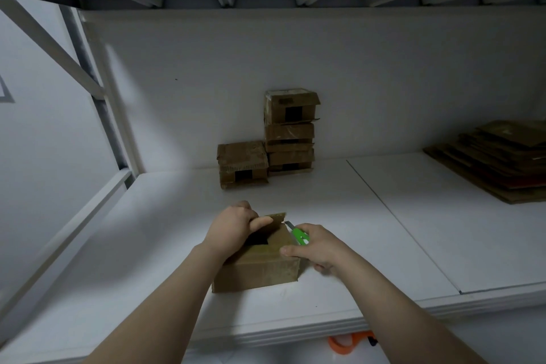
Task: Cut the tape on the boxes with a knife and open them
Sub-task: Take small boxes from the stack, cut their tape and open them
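Box [260,269], well in front of the back stack [289,133], looks light, thin, crushable cardboard: left hand [233,224] pinches 1 raised flap [274,220], right hand [319,248] is curled round the green knife [300,236], so I'd hold flap edges.

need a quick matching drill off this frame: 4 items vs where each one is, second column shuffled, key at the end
Things:
1. green knife
2. near box
3. flattened cardboard
4. orange scissors

Places:
A. far right of the shelf
B. below the shelf's front edge
C. held in the right hand
D. flap gripped by the left hand

Pairs: 1-C, 2-D, 3-A, 4-B
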